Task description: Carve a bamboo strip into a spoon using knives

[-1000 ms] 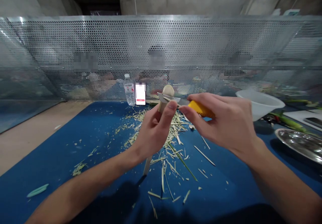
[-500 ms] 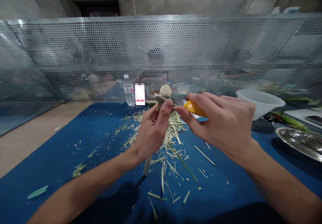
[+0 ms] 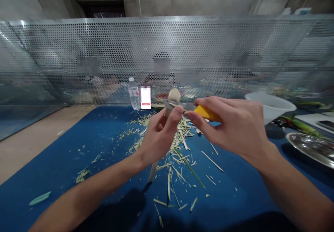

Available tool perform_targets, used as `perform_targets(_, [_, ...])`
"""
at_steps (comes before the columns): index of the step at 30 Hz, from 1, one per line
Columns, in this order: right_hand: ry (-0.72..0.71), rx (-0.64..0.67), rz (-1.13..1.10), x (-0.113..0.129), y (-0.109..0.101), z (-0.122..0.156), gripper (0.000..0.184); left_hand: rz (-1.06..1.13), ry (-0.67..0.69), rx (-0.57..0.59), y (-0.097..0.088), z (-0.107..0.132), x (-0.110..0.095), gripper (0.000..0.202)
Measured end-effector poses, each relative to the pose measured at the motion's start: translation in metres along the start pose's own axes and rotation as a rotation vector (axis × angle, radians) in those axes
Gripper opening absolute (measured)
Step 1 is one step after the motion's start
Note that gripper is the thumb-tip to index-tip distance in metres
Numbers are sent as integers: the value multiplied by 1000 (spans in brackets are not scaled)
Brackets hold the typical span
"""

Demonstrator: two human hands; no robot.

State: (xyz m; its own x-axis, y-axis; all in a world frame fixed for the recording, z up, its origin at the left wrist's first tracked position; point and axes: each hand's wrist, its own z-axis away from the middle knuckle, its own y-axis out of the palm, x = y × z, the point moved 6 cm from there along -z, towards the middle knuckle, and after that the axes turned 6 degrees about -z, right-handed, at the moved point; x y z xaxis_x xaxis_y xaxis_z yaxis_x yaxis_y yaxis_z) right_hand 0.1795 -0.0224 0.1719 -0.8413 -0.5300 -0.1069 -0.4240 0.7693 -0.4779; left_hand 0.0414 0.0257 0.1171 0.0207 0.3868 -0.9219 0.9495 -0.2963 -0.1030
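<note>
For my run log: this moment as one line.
left hand: grips pale peeled stalk | right hand: yellow-handled knife, blade against stalk | blue mat: shavings

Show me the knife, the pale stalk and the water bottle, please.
knife (image 3: 206,113): head view, on the yellow handle.
pale stalk (image 3: 174,95): head view, on its rounded top end.
water bottle (image 3: 134,93): head view, on its label.
</note>
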Motion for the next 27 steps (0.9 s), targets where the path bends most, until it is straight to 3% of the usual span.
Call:
perform_targets(4, [7, 30, -17, -2, 3, 0, 32, 68, 10, 27, 2, 0, -1, 42])
perform_targets(16, [-45, -68, 193, 9, 3, 6, 29, 88, -19, -34, 2, -2, 2, 40])
perform_targets(27, [19, -66, 149, 8, -1, 8, 31, -45, -21, -91, -2, 1, -2, 46])
